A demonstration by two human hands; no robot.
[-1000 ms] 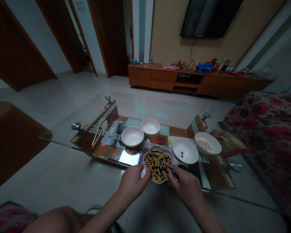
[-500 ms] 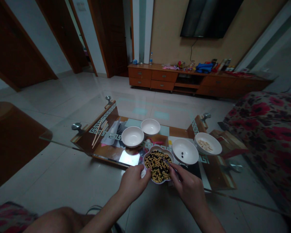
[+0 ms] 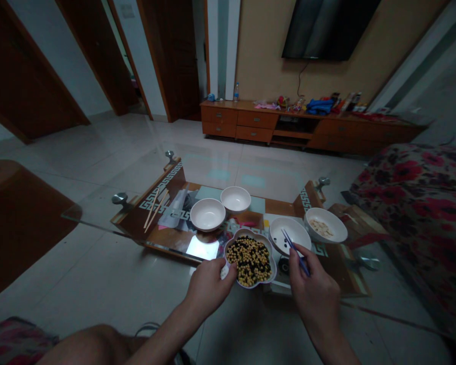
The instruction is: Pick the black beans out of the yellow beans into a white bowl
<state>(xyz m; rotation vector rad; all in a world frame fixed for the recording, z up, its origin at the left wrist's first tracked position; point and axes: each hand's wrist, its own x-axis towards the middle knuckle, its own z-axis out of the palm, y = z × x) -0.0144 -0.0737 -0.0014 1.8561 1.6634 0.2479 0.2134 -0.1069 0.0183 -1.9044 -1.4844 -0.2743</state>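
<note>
My left hand (image 3: 215,281) grips the rim of a flower-shaped bowl (image 3: 272,276), thumb over the edge. Mixed yellow and black beans (image 3: 250,259) fill that bowl. In my right hand (image 3: 313,284) is a pair of slim blue tweezers (image 3: 299,261), pinched between thumb and fingers. Their tips point into a round white bowl (image 3: 300,234), just right of the flower-shaped one. A few black beans (image 3: 286,244) lie in it near the tips. Whether the tips hold a bean is too small to tell.
Two white bowls (image 3: 207,214) stand at the back left of the glass table (image 3: 99,215). Another white bowl (image 3: 336,232) on the right holds pale pieces (image 3: 321,227). Wooden chopsticks (image 3: 155,210) lie at the left. A low cabinet (image 3: 256,121) stands against the far wall.
My right hand with the tweezers has moved right, from over the beans to the round white bowl. One more dark bean shows in that bowl. My left hand has stayed put.
</note>
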